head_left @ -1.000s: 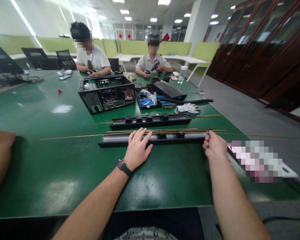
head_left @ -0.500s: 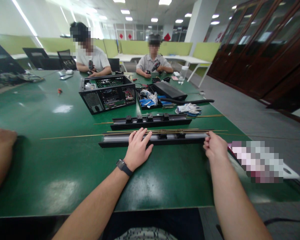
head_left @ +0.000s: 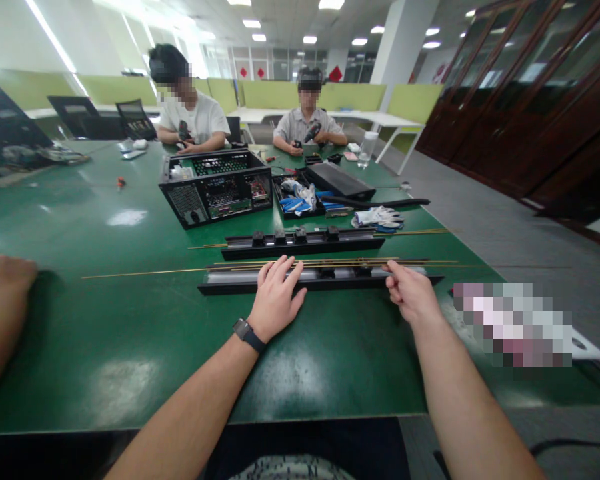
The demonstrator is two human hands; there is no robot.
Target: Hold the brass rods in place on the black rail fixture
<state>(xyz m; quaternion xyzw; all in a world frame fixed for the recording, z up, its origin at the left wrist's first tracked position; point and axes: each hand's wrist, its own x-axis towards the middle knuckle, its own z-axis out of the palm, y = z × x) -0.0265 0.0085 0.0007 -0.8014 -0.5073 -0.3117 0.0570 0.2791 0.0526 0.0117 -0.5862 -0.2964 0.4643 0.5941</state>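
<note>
Brass-coloured rods [head_left: 310, 263] lie lengthwise over the near rail [head_left: 340, 287], under my left hand [head_left: 277, 293], which is spread palm down with its fingers laid across them. My right hand [head_left: 411, 288] is curled, thumb and finger pinching what looks like one rod above the rail's right part. They look thin, light and smooth; I judge them springy, apt to roll or slip and easily kinked, so a fingertip pinch close to the end, with flat fingers steadying the middle, seems the sound hold. One long rod sticks out well past the rail's left end. Another person's arm [head_left: 3, 300] is left of the rail, well apart. Just beyond the rail lies the far rail [head_left: 300, 252] with black blocks [head_left: 333, 233]; farther behind are a computer case [head_left: 220, 193], gloves [head_left: 377, 217] and two co-workers [head_left: 307, 128].
</note>
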